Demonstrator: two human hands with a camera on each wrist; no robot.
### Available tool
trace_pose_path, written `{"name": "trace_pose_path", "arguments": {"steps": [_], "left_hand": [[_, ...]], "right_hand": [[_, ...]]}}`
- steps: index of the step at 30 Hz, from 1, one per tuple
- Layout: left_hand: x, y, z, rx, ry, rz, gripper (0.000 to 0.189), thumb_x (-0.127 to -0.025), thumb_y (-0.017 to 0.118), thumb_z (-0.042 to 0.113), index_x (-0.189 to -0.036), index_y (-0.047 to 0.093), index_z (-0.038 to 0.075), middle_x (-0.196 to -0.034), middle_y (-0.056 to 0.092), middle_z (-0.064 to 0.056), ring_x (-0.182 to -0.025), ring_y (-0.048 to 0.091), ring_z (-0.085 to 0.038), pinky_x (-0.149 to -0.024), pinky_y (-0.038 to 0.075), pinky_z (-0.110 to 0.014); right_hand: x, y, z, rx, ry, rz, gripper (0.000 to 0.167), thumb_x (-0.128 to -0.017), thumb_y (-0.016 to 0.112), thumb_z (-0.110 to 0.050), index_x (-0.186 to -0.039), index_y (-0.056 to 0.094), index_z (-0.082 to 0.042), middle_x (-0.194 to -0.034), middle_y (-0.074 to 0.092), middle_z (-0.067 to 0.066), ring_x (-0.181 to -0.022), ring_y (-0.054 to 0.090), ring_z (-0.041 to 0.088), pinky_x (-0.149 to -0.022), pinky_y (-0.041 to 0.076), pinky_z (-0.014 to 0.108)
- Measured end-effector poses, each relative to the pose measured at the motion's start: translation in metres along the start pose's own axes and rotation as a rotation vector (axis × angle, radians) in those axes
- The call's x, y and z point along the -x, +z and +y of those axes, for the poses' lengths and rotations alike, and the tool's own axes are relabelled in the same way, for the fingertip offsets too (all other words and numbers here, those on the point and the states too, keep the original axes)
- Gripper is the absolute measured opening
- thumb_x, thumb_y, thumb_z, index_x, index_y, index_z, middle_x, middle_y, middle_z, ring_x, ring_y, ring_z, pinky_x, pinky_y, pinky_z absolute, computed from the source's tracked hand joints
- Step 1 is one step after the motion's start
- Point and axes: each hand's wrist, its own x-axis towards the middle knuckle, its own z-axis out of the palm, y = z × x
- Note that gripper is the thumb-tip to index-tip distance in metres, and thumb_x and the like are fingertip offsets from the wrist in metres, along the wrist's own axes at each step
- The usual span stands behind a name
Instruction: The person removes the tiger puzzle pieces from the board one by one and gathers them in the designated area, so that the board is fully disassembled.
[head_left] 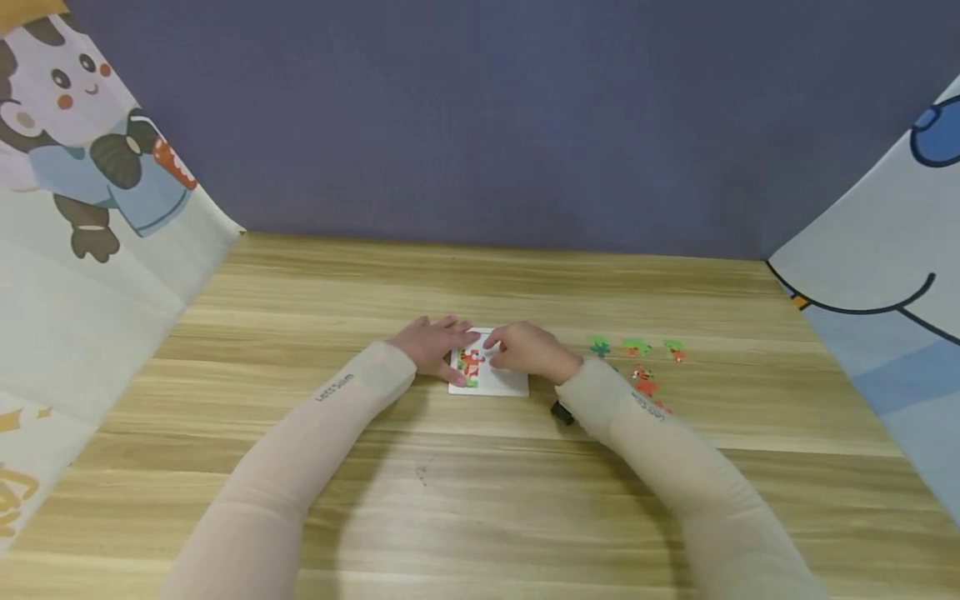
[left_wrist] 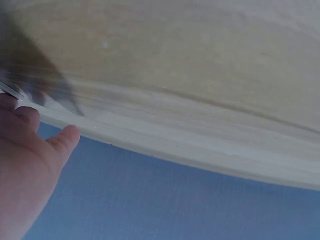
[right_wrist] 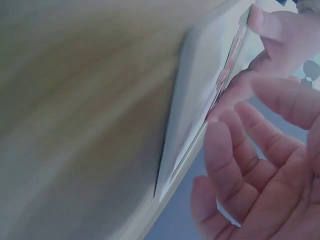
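A white puzzle board (head_left: 504,385) lies flat on the table, with several joined jigsaw pieces (head_left: 470,367) in red, green and white along its left part. My left hand (head_left: 431,345) rests at the board's left edge, fingers spread, the thumb by the lower end of the pieces. Over the board's right half is my right hand (head_left: 531,350), its fingertips close to the joined pieces. In the right wrist view the fingers (right_wrist: 245,165) of that hand are loosely bent, and nothing shows between them. The left wrist view catches only part of the left hand (left_wrist: 30,145).
Loose jigsaw pieces (head_left: 645,382) in red and green lie on the wooden table (head_left: 480,500) to the right, some partly behind the right forearm. A small black object (head_left: 562,412) sits beside the right wrist. A dark blue-grey panel (head_left: 480,125) stands behind the table.
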Motion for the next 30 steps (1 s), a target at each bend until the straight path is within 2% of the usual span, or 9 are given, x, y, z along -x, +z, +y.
{"name": "trace_pose_path", "arguments": {"steps": [5, 8, 11, 14, 20, 28, 30], "left_hand": [[0.000, 0.003, -0.001, 0.008, 0.000, 0.010, 0.090, -0.082, 0.063, 0.058, -0.154, 0.022, 0.022, -0.159, 0.011, 0.003, -0.146, 0.005, -0.024, -0.114, 0.006, -0.055], [0.001, 0.004, -0.002, 0.005, -0.008, 0.017, 0.090, -0.082, 0.064, 0.057, -0.154, 0.022, 0.022, -0.159, 0.011, 0.003, -0.146, 0.006, -0.024, -0.114, 0.007, -0.055], [0.002, 0.005, -0.002, 0.007, -0.012, 0.022, 0.090, -0.082, 0.064, 0.057, -0.154, 0.022, 0.022, -0.159, 0.012, 0.003, -0.146, 0.006, -0.024, -0.114, 0.006, -0.055], [0.002, 0.004, -0.002, 0.010, -0.006, 0.026, 0.090, -0.082, 0.064, 0.058, -0.154, 0.023, 0.023, -0.159, 0.012, 0.002, -0.146, 0.006, -0.025, -0.114, 0.006, -0.055], [0.002, 0.001, -0.001, 0.008, 0.001, 0.028, 0.088, -0.083, 0.064, 0.056, -0.153, 0.025, 0.022, -0.159, 0.013, 0.000, -0.146, 0.008, -0.027, -0.113, 0.007, -0.057], [0.001, 0.000, -0.001, 0.015, 0.012, 0.031, 0.088, -0.082, 0.065, 0.056, -0.153, 0.026, 0.022, -0.159, 0.014, -0.001, -0.146, 0.008, -0.029, -0.113, 0.008, -0.058], [0.001, 0.000, -0.001, 0.016, 0.013, 0.031, 0.087, -0.082, 0.066, 0.055, -0.153, 0.026, 0.022, -0.159, 0.014, -0.001, -0.146, 0.009, -0.029, -0.113, 0.008, -0.058]], "right_hand": [[-0.004, 0.005, -0.009, 0.084, 0.003, 0.006, 0.031, -0.087, 0.067, -0.014, -0.117, 0.068, -0.007, -0.099, 0.070, 0.005, -0.075, 0.058, 0.014, -0.071, 0.050, 0.032], [-0.005, 0.007, -0.014, 0.136, 0.012, 0.014, 0.033, -0.085, 0.067, -0.015, -0.117, 0.069, -0.010, -0.110, 0.069, 0.005, -0.091, 0.063, 0.018, -0.080, 0.051, 0.037], [-0.005, 0.008, -0.017, 0.162, 0.030, 0.011, 0.035, -0.085, 0.067, -0.016, -0.119, 0.068, -0.012, -0.118, 0.067, 0.006, -0.105, 0.062, 0.022, -0.086, 0.050, 0.042], [-0.006, 0.009, -0.019, 0.176, 0.047, 0.000, 0.037, -0.085, 0.068, -0.015, -0.121, 0.067, -0.012, -0.123, 0.065, 0.007, -0.110, 0.061, 0.025, -0.087, 0.050, 0.046], [-0.011, 0.009, -0.024, 0.208, 0.059, -0.045, 0.036, -0.085, 0.069, -0.014, -0.120, 0.067, -0.010, -0.113, 0.067, 0.006, -0.098, 0.063, 0.022, -0.082, 0.051, 0.046], [-0.010, 0.009, -0.028, 0.247, 0.058, -0.045, 0.027, -0.084, 0.069, -0.013, -0.111, 0.070, -0.010, -0.096, 0.068, 0.003, -0.084, 0.060, 0.018, -0.073, 0.052, 0.042], [-0.009, 0.009, -0.028, 0.246, 0.059, -0.045, 0.028, -0.084, 0.069, -0.013, -0.112, 0.070, -0.010, -0.096, 0.068, 0.002, -0.084, 0.059, 0.018, -0.074, 0.051, 0.043]]}}
